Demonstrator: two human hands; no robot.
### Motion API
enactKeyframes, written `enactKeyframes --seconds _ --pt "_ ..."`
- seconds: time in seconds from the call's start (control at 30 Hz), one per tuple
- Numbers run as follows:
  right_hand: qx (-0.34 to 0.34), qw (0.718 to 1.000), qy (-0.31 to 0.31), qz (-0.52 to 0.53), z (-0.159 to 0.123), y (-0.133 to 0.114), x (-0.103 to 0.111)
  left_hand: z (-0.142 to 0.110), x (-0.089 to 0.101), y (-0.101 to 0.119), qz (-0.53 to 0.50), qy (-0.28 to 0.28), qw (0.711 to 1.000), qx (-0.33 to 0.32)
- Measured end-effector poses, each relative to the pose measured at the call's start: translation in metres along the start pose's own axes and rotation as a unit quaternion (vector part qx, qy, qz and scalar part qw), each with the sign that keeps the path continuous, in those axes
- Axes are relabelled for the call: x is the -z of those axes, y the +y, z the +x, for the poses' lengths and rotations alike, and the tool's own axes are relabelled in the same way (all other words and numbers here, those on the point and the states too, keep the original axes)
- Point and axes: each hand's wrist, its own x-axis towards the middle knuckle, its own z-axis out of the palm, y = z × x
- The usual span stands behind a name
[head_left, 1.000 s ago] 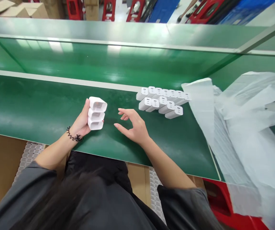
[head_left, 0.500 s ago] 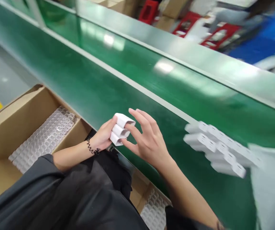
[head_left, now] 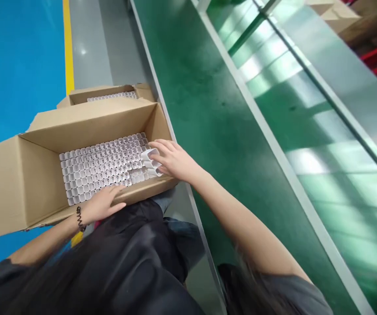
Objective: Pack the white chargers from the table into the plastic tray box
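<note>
An open cardboard box (head_left: 27, 175) sits on the floor to my left, filled with a tight grid of several white chargers (head_left: 103, 166). My right hand (head_left: 173, 159) reaches into the box's right end and grips a small stack of three white chargers (head_left: 150, 162), held just over the packed layer. My left hand (head_left: 101, 203) rests on the box's near wall, fingers stretched flat and holding nothing. A black coiled band circles my left wrist.
The green conveyor belt (head_left: 214, 113) runs along the right of the box, with a glossy green shelf (head_left: 306, 113) beyond it. A second cardboard box (head_left: 109, 92) of white chargers stands behind the first. Blue floor with a yellow line lies to the left.
I turned left from the belt to the box. The three-charger stack passed from my left hand to my right, which carried it into the box. My left hand dropped to the box edge.
</note>
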Motion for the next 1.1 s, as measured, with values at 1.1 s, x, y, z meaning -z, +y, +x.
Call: enactKeyframes --seconds 1.1 --pt "0.133 0.884 -0.442 0.078 0.107 -0.008 -0.238 0.008 -0.016 -0.024 -0.025 -0.028 0.999 0.004"
